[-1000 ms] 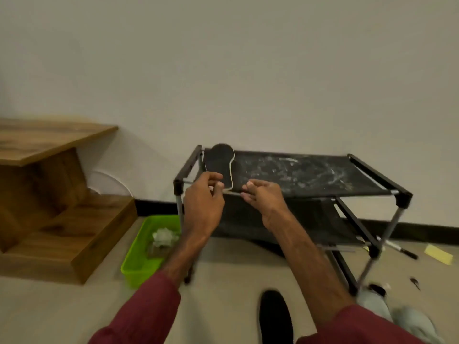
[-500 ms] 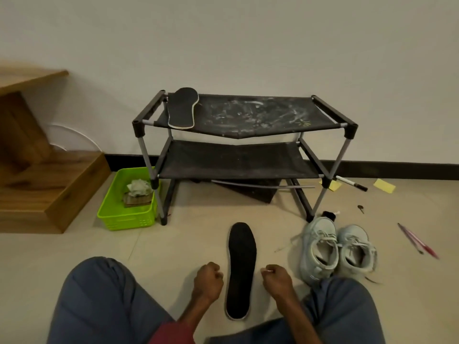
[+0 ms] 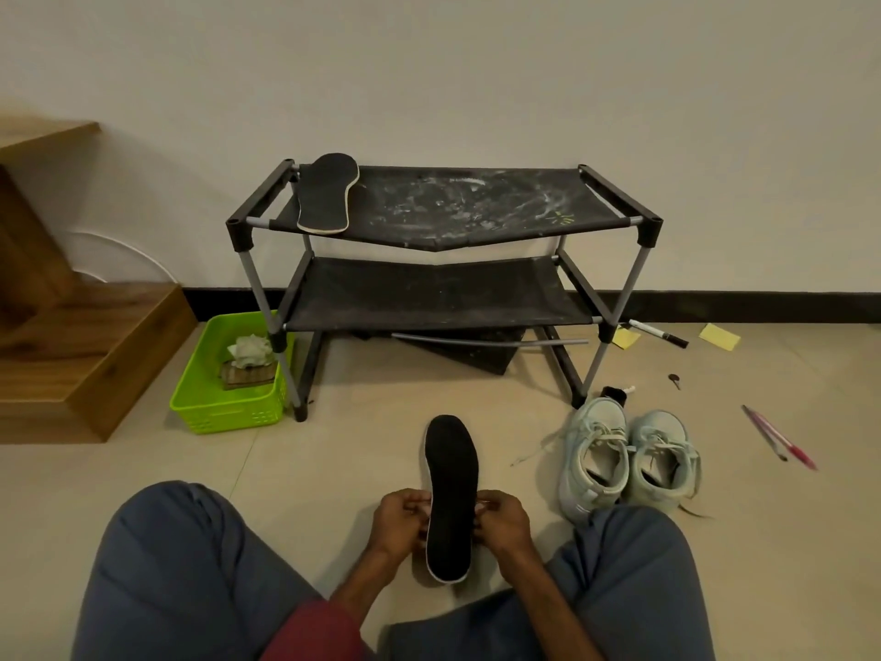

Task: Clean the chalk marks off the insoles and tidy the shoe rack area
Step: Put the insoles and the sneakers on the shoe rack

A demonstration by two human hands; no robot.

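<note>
A black insole [image 3: 450, 489] lies lengthwise on the floor between my knees. My left hand [image 3: 398, 522] pinches its left edge and my right hand [image 3: 503, 520] pinches its right edge, near the heel half. A second black insole [image 3: 328, 193] with a pale rim lies on the left end of the black shoe rack [image 3: 443, 240]. The rack's top fabric shelf [image 3: 476, 202] is smeared with white chalk marks.
A green basket [image 3: 229, 412] with a crumpled cloth [image 3: 249, 350] and a sponge stands left of the rack. A pair of pale sneakers [image 3: 629, 460] sits to the right. A marker [image 3: 660, 333], yellow notes [image 3: 719, 336] and pens [image 3: 777, 438] lie on the floor. Wooden steps [image 3: 81, 345] are at left.
One second ago both hands were at the rack's top front bar. Then I sat back with fists beside the floor insole. Now both hands have closed in and pinch that insole's edges.
</note>
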